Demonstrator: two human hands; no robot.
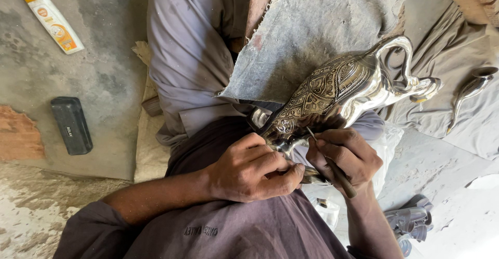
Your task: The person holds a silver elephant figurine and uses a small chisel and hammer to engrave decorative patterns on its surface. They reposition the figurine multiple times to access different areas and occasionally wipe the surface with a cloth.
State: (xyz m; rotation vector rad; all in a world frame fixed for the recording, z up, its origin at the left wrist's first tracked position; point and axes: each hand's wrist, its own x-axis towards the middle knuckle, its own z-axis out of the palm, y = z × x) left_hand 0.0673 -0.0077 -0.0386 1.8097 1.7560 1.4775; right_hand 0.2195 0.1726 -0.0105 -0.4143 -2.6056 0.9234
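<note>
Engraved metal jug [338, 90] on lap, grey cloth [312, 25] behind, black case [71, 125] aside

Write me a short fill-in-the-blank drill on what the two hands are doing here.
1. The right hand holds a thin ____ like a pen.
2. The left hand steadies the engraved ____ jug on the lap.
3. On the floor, a black case lies below a white tube with a ____ cap.

Missing words: tool; metal; yellow
</note>
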